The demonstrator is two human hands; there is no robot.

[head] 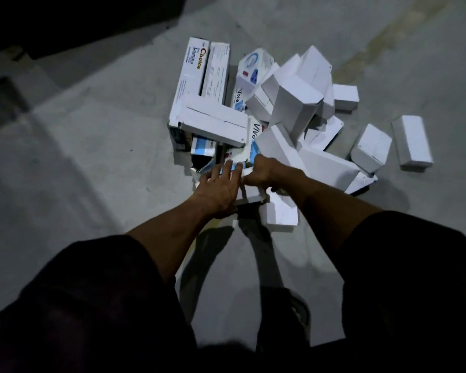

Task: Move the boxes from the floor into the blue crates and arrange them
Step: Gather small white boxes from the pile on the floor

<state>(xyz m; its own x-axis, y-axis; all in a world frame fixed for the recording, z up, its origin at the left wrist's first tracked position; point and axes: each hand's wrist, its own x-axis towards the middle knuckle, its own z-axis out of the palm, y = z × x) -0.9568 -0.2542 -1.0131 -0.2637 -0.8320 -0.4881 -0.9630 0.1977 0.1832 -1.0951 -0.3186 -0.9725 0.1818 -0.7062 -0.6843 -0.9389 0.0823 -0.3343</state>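
Reaching into pile of white boxes (pixel 293 103) on floor (pixel 92 157); my left hand (pixel 218 187) lies flat, fingers spread, right hand (pixel 261 172) pinches a small white box (pixel 249 193) w/ crumpled flap.

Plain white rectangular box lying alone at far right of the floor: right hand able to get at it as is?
Probably yes. The plain white rectangular box lies apart from the pile with bare floor around it, top uncovered. But the right hand is closed on a box at the pile's near edge.
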